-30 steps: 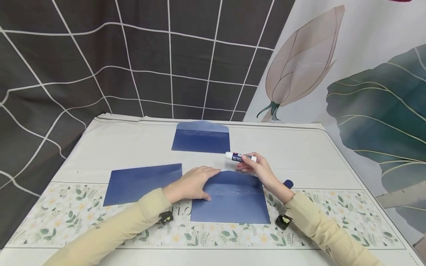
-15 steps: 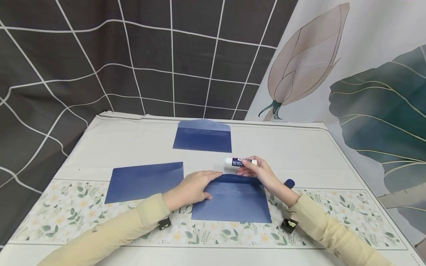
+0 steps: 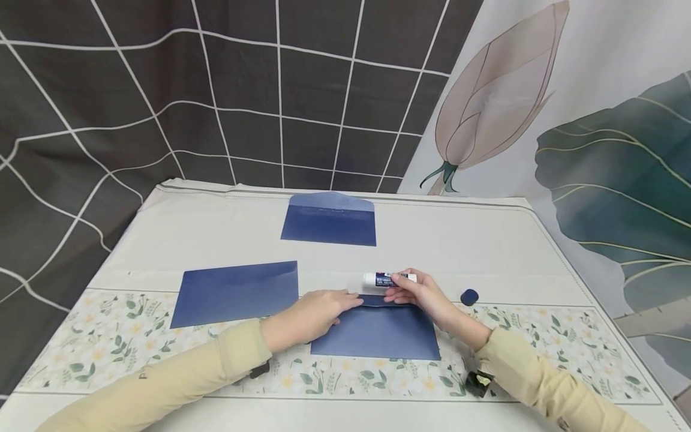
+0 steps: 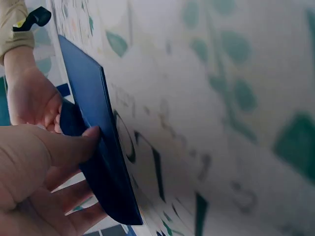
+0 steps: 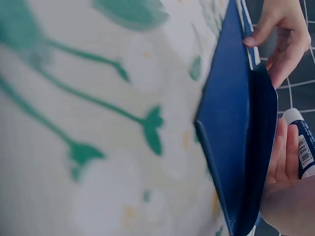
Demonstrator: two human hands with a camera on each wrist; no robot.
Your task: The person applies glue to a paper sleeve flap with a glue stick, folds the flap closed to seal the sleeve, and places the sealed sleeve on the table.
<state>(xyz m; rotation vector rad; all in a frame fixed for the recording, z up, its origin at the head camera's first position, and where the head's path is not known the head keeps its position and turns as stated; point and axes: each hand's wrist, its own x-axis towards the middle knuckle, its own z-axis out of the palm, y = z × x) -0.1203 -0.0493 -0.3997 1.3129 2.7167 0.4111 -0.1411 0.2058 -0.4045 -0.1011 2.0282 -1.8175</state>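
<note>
A dark blue envelope (image 3: 378,336) lies in front of me, its flap (image 3: 372,300) at the far edge standing partly folded over. My left hand (image 3: 310,318) touches the left end of that flap. In the left wrist view, its thumb rests against the front of the envelope (image 4: 91,93) while straight fingers lie behind the flap. My right hand (image 3: 423,297) holds a glue stick (image 3: 382,279) sideways between thumb and fingers, white end pointing left. Its lower fingers are behind the flap's right part, as the right wrist view shows.
A second blue envelope (image 3: 232,294) lies to the left. A third envelope (image 3: 329,227), flap open, is at the back. Right of my right hand sits a small dark blue cap (image 3: 469,297). A floral-banded cloth (image 3: 475,240) covers the table.
The flap has tipped from nearly flat toward me, over the envelope's upper part. Both hands have come nearer with it, the glue stick still in my right hand.
</note>
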